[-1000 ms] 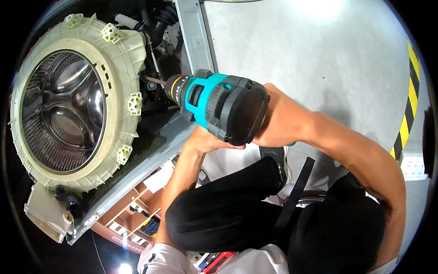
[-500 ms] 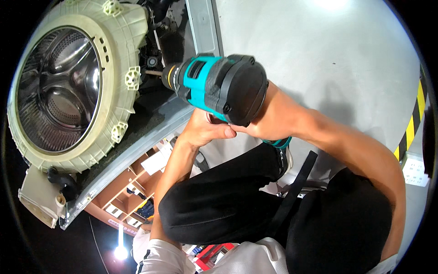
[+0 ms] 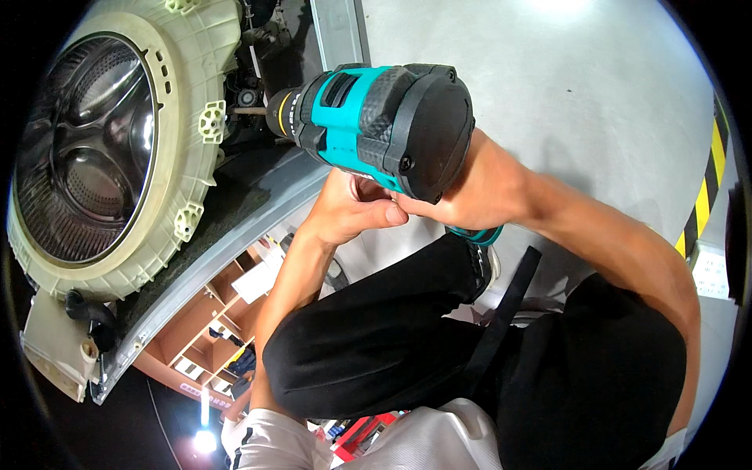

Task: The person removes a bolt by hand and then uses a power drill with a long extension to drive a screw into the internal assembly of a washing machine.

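A teal-and-black cordless drill (image 3: 345, 117) lies level in front of me, its chuck toward the left. My right hand (image 3: 486, 184) is closed round its grip, mostly hidden behind the motor housing. Just below the drill body, my left hand (image 3: 345, 211) is closed around the grip too, its thumb near the right hand. The long bit (image 3: 249, 111) reaches toward the side of a cream plastic washing machine tub (image 3: 184, 149), beside a ribbed lug (image 3: 211, 121). Whether the bit's tip touches anything, I cannot tell. Inside the tub's round opening sits a shiny steel drum (image 3: 98, 157).
A grey metal cabinet edge (image 3: 227, 243) runs beside the tub. Dark parts and hoses (image 3: 262, 47) sit behind the lug. A black hose (image 3: 90, 313) is at the tub's lower end. Wooden shelves (image 3: 196, 341) stand lower left; yellow-black floor tape (image 3: 709, 180) lies right.
The drill appears slightly higher and larger in view, still held in both hands. The tub and cabinet have shifted a little to the left in the picture.
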### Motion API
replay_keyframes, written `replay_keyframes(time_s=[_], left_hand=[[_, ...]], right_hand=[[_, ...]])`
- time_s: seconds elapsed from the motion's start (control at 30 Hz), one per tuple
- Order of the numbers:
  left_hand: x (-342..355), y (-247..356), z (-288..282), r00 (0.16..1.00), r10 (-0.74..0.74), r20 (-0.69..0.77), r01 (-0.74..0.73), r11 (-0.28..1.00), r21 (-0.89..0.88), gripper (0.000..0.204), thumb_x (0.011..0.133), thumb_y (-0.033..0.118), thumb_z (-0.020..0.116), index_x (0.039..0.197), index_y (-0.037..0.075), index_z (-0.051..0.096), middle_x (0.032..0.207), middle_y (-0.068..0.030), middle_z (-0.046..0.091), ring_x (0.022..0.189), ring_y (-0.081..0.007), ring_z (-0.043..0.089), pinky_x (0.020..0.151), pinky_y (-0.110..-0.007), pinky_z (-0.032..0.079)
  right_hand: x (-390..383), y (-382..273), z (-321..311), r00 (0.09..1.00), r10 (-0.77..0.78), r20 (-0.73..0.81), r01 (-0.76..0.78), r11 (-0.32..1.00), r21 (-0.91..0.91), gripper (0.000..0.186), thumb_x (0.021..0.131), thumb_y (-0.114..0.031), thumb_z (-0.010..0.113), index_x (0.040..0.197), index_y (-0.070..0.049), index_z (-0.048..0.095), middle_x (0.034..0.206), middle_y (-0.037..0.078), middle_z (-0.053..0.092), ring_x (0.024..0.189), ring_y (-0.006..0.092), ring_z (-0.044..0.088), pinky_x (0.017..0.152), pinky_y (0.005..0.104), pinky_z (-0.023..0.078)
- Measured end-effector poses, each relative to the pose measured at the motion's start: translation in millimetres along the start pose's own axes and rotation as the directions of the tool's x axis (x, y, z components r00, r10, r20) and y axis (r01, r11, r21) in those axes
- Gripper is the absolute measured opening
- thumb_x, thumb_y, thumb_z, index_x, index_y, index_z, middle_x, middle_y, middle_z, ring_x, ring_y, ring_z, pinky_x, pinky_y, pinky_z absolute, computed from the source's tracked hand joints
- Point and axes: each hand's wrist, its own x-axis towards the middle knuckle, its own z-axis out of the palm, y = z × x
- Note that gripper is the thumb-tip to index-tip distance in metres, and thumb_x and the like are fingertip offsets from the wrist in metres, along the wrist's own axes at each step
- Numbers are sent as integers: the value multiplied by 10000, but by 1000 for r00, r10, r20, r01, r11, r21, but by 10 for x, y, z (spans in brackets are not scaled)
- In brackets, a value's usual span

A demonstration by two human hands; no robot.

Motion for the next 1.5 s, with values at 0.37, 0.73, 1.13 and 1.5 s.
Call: replay_keyframes(time_s=[0.37, 0.73, 1.13, 1.5], left_hand=[[-51, -86, -52, 996, 50, -71, -50, 999, -4, 778, 598, 207, 838, 1224, 19, 416, 1075, -75, 569, 933, -159, 569, 763, -297, 480], [-37, -109, -62, 999, 35, -41, -34, 999, 7, 800, 609, 203, 829, 1246, 15, 383, 1079, -90, 569, 929, -184, 582, 753, -306, 487], [-43, -57, -43, 999, 2, -46, -2, 1000, -10, 810, 599, 224, 835, 1248, 34, 388, 1100, -69, 556, 971, -171, 558, 757, -301, 482], [-103, -85, -116, 997, 70, -42, -71, 997, -14, 776, 602, 207, 826, 1226, 11, 408, 1090, -82, 569, 946, -174, 568, 781, -321, 457]], right_hand=[[23, -40, -17, 970, 224, 100, -230, 971, 60, 254, 705, -232, 601, 861, -32, 612, 843, 196, 622, 812, 351, 598, 726, 403, 481], [12, 6, -18, 942, 285, 176, -308, 944, 116, 289, 709, -234, 599, 915, -31, 603, 876, 197, 621, 836, 335, 597, 753, 375, 475], [-1, 39, 48, 958, 257, 125, -274, 950, 151, 289, 687, -229, 605, 913, -50, 602, 861, 193, 618, 814, 339, 596, 739, 382, 477], [49, -145, 25, 862, 446, 241, -499, 832, 241, 255, 746, -146, 635, 966, -27, 584, 884, 113, 626, 804, 217, 591, 721, 330, 474]])
